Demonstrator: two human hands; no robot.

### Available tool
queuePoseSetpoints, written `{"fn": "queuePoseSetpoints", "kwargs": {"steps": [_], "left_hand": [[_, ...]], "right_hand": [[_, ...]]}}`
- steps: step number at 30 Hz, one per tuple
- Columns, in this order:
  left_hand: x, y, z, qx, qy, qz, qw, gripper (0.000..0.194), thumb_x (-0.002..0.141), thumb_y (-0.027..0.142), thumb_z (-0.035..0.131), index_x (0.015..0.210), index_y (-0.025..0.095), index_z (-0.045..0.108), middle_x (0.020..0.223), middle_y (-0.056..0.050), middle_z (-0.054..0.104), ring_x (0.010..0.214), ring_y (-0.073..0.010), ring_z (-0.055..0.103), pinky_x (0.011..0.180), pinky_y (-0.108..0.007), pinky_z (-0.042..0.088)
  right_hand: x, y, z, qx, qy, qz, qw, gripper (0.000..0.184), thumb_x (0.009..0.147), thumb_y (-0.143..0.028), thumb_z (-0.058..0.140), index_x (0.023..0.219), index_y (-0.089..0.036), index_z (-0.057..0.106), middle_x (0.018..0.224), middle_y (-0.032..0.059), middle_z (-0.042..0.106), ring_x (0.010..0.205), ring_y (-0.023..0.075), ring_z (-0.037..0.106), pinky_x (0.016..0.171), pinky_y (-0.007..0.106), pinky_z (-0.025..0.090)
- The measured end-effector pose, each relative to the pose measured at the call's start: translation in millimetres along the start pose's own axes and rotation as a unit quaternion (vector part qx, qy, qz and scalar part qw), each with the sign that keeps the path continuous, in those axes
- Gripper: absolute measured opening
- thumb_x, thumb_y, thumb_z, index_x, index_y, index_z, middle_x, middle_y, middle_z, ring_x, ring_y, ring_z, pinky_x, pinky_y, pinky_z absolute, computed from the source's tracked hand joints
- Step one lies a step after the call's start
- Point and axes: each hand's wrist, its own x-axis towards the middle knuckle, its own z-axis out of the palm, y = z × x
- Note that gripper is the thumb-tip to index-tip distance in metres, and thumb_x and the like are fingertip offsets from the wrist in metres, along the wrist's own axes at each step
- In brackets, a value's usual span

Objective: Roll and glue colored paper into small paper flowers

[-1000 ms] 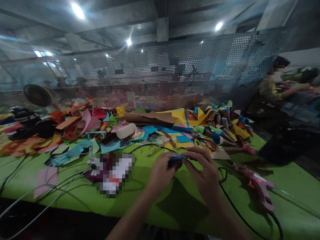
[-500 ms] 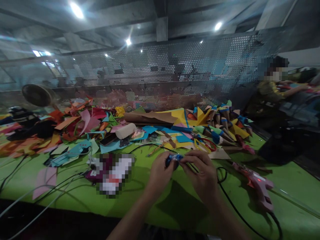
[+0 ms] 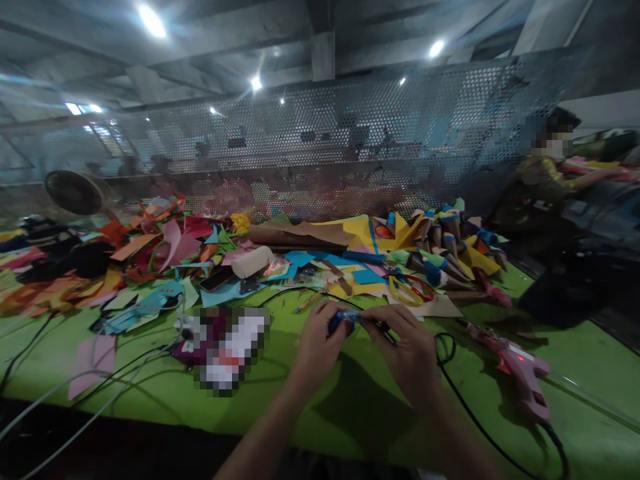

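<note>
A small shiny blue piece (image 3: 346,316), crumpled like foil or film, is held up over the green table (image 3: 280,393). My left hand (image 3: 320,340) is closed on its left side, with the thumb and fingers wrapped round it. From the other side my right hand (image 3: 403,343) pinches its right edge between thumb and fingertips. My fingers cover much of the piece, so its exact kind is hard to make out. To the right of my right hand lies a pink glue gun (image 3: 523,373) with a small red light lit and a black cord.
Paper scraps (image 3: 150,247) heap along the back, beside paper cones (image 3: 440,247) and red-handled scissors (image 3: 420,290). A brown paper roll (image 3: 251,262) lies mid-table. Cables (image 3: 95,377) cross the left front. A perforated metal screen (image 3: 320,147) stands behind; a person (image 3: 547,173) works at right.
Both hands keep hold of the blue piece, with the right fingers shifting slightly at its edge. The person at the right has moved an arm a little.
</note>
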Motion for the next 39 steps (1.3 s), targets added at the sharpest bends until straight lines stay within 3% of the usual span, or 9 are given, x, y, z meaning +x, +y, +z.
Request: {"fn": "queuePoseSetpoints", "kwargs": {"steps": [9, 15, 19, 24, 32, 39], "left_hand": [[0.2, 6.4, -1.9, -0.026, -0.021, 0.001, 0.999, 0.010, 0.089, 0.022, 0.054, 0.085, 0.020, 0.063, 0.091, -0.005, 0.063, 0.090, -0.0213, 0.058, 0.081, -0.030, 0.044], [-0.1, 6.9, -2.8, -0.047, -0.034, -0.016, 0.998, 0.011, 0.085, 0.016, 0.051, 0.082, 0.019, 0.061, 0.086, -0.004, 0.058, 0.084, -0.0197, 0.054, 0.075, -0.028, 0.042], [0.0, 5.3, -6.2, -0.065, -0.043, -0.004, 0.997, 0.008, 0.082, 0.017, 0.051, 0.082, 0.019, 0.059, 0.090, -0.005, 0.059, 0.089, -0.0205, 0.054, 0.078, -0.029, 0.041], [-0.3, 1.7, -7.6, -0.068, -0.047, -0.001, 0.997, 0.006, 0.082, 0.020, 0.053, 0.083, 0.019, 0.059, 0.092, -0.005, 0.060, 0.093, -0.0218, 0.054, 0.082, -0.031, 0.041], [0.3, 8.1, -7.5, -0.060, -0.071, -0.022, 0.995, 0.007, 0.082, 0.020, 0.050, 0.082, 0.019, 0.057, 0.089, -0.004, 0.058, 0.090, -0.0212, 0.053, 0.081, -0.031, 0.038], [-2.9, 13.8, -10.1, -0.148, -0.095, -0.078, 0.981, 0.015, 0.088, 0.033, 0.051, 0.087, 0.019, 0.058, 0.086, -0.002, 0.055, 0.082, -0.0185, 0.048, 0.073, -0.028, 0.037]], "right_hand": [[2.9, -2.4, -1.2, 0.057, 0.012, -0.029, 0.998, 0.019, 0.087, -0.010, 0.068, 0.093, -0.027, 0.073, 0.090, 0.0028, 0.065, 0.082, 0.0177, 0.065, 0.073, 0.030, 0.055], [2.8, 2.3, 0.2, 0.022, 0.018, -0.033, 0.999, 0.020, 0.086, -0.013, 0.072, 0.098, -0.028, 0.075, 0.091, 0.0032, 0.065, 0.085, 0.0187, 0.064, 0.074, 0.031, 0.054], [2.6, 6.2, -0.5, 0.008, 0.004, -0.030, 1.000, 0.025, 0.086, -0.015, 0.073, 0.106, -0.028, 0.074, 0.094, 0.0038, 0.066, 0.088, 0.0200, 0.064, 0.078, 0.032, 0.054], [2.1, 6.5, -2.2, -0.001, -0.005, -0.031, 1.000, 0.020, 0.086, -0.016, 0.072, 0.103, -0.026, 0.074, 0.092, 0.0040, 0.065, 0.088, 0.0203, 0.064, 0.078, 0.033, 0.054], [2.4, 4.2, -2.2, -0.016, -0.016, -0.023, 0.999, 0.013, 0.087, -0.013, 0.069, 0.096, -0.023, 0.069, 0.091, 0.0047, 0.064, 0.088, 0.0207, 0.062, 0.076, 0.032, 0.052], [2.5, 6.8, -1.3, 0.029, -0.007, 0.002, 1.000, 0.012, 0.087, -0.015, 0.072, 0.094, -0.024, 0.069, 0.090, 0.0024, 0.064, 0.084, 0.0183, 0.062, 0.075, 0.030, 0.051]]}}
